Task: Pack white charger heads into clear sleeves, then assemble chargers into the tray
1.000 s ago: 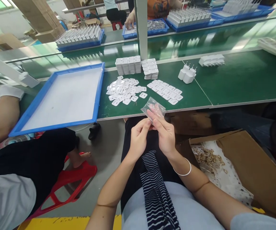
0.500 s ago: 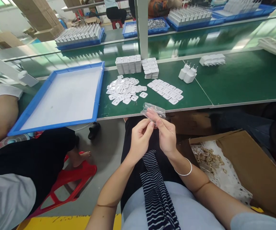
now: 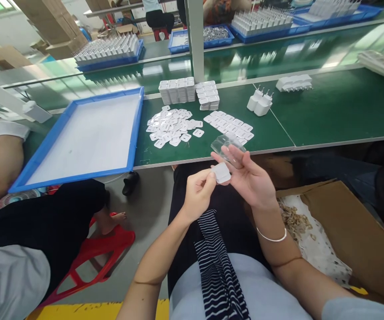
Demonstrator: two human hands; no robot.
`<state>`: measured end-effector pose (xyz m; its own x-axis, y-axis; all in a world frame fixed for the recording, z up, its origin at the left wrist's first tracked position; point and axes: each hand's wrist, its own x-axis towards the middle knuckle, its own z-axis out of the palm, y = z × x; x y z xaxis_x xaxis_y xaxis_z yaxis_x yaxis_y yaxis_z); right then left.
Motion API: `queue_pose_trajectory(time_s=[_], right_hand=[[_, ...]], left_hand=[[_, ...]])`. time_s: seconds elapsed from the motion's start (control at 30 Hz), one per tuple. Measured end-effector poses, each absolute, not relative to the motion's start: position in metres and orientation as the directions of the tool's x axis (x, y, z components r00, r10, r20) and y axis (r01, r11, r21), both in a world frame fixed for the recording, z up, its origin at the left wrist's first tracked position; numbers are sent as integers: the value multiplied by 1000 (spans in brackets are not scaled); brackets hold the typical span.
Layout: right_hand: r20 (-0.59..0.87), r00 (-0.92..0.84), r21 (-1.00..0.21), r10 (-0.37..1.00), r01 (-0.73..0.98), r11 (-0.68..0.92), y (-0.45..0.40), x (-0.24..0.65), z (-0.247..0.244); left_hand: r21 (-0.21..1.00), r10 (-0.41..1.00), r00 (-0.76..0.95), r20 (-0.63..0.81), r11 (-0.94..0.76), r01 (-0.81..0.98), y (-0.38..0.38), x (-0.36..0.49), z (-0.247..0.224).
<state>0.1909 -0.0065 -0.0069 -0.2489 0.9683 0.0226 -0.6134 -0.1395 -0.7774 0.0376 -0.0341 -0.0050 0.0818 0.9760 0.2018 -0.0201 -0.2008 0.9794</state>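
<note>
My left hand (image 3: 199, 191) pinches a small white rounded-square plate (image 3: 221, 172) between thumb and fingers, over my lap. Just right of it, my right hand (image 3: 250, 175) is open, palm turned toward me and fingers spread. A crumpled piece of clear plastic film (image 3: 227, 144) lies against its fingertips; whether it is gripped between them I cannot tell. Beyond my hands, a loose heap of white plates (image 3: 171, 126) lies on the green table (image 3: 178, 155). Rows of white plates (image 3: 228, 122) lie flat to its right, partly behind the film.
Stacked white plates (image 3: 177, 90) stand behind the heap. White plug adapters (image 3: 260, 102) with pins are at the right. A blue-rimmed tray (image 3: 135, 138) lies left, beside a co-worker's arm (image 3: 1, 164). An open cardboard box (image 3: 355, 231) sits low at right.
My right hand has moved right, away from the left, and its fingers have spread. The clear film has shifted right with it. The white plate in my left hand now shows plainly.
</note>
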Motion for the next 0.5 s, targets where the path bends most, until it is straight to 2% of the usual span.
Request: queue_pose_trajectory(time_s=[0.1, 0.17, 0.23, 0.27, 0.3, 0.33, 0.37, 0.4, 0.43, 0.5], right_hand=[[40, -1, -793, 999, -609, 31, -6, 213, -6], [80, 217, -817, 973, -544, 188, -5, 226, -10], [162, 450, -863, 878, -367, 348, -4, 243, -22], [224, 581, -881, 783, -222, 417, -5, 254, -33], [298, 703, -892, 646, -37, 451, -6, 267, -46], [383, 793, -889, 474, 177, 422, -10, 281, -61], [466, 833, -877, 299, 388, 285, -15, 296, -77], [543, 804, -833, 241, 551, 40, -21, 311, -93], [576, 740, -713, 347, 663, -228, -30, 325, -107], [518, 706, -640, 482, 694, -329, -50, 345, -129]], left_hand=[[979, 975, 134, 179, -164, -120, -37, 42, -4], [976, 970, 122, 210, -202, -78, -32, 38, -3], [934, 944, 62, 324, -330, 138, -17, 27, -1], [866, 915, 30, 402, -390, 313, -5, 20, 2], [747, 873, 5, 488, -421, 515, 9, 12, 6], [597, 837, 1, 547, -391, 701, 26, 4, 11], [467, 834, -12, 552, -297, 833, 45, -4, 16], [365, 846, -38, 532, -188, 912, 63, -11, 22], [287, 860, -59, 507, -105, 952, 81, -18, 27], [174, 883, -51, 466, -35, 984, 110, -27, 35]])
